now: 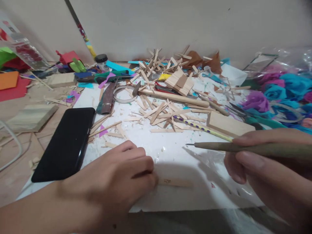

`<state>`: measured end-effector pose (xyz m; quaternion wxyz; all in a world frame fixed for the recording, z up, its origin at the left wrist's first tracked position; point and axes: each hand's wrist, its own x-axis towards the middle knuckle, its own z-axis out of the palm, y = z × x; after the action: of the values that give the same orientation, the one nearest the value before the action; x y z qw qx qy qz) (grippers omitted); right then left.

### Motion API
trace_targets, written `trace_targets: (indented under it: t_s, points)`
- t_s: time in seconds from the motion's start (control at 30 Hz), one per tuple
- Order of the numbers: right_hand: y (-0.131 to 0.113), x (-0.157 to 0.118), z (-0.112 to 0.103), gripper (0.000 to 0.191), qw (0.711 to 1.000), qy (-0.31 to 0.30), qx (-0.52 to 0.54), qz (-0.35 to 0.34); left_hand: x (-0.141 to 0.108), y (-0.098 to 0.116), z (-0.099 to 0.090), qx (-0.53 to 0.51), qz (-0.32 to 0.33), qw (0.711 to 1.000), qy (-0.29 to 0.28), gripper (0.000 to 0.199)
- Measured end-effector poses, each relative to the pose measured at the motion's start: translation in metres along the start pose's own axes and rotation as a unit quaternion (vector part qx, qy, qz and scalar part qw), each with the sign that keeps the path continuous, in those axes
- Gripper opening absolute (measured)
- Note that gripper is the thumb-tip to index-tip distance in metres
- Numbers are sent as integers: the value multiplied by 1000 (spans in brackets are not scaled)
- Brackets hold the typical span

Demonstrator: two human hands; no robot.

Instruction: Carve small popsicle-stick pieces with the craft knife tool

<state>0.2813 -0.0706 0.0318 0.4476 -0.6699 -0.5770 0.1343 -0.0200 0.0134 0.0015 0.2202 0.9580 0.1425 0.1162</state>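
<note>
My left hand point(129, 175) rests on the white board point(170, 162) with its fingers curled and closed. Its fingertips hold down the left end of a flat popsicle stick point(180, 184), which has a small rough mark cut near my fingers. My right hand point(265, 169) pinches a wooden-handled awl point(219, 147) between thumb and fingers. The thin metal tip points left, raised above the board and apart from the stick. A yellow pencil with purple dots point(204, 128) lies just beyond the awl.
A black phone point(65, 143) lies left of my left hand. Behind are a heap of popsicle sticks point(168, 113), a hammer point(170, 97), a tape roll point(125, 94) and wood blocks point(229, 124). Scissors point(255, 118) and crepe-paper flowers point(275, 91) are at right.
</note>
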Motion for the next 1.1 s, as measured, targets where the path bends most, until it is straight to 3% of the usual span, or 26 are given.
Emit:
trace_targets:
  t_s: [0.13, 0.27, 0.4, 0.57, 0.67, 0.73, 0.9, 0.97, 1.1]
  points:
    - [-16, 7, 10, 32, 999, -8, 13, 52, -1, -1, -1, 13, -3, 1000, -16, 20]
    - [-22, 16, 18, 23, 991, -131, 18, -26, -3, 0, -3, 34, 11, 999, -12, 23]
    - [-23, 23, 18, 21, 966, -248, -51, -50, -3, 2, -3, 61, 41, 997, 5, 28]
    - [-41, 23, 27, 26, 977, -207, 57, 0, -2, 7, -2, 88, 56, 994, 28, 25]
    - [-46, 19, 40, 27, 964, -198, 163, 77, -1, 8, -1, 79, 36, 996, 27, 22]
    - [-40, 16, 48, 27, 958, -197, 187, 90, -1, 7, 1, 76, 16, 996, 38, 21]
    - [-18, 8, 54, 28, 903, -232, 320, 171, -3, 4, 7, 39, -24, 997, 65, 23]
    - [-15, 5, 54, 27, 901, -242, 314, 178, -4, 5, 8, 14, -42, 997, 67, 23]
    - [-20, 0, 53, 17, 932, -247, 213, 157, -3, 5, 8, -21, -47, 996, 76, 27]
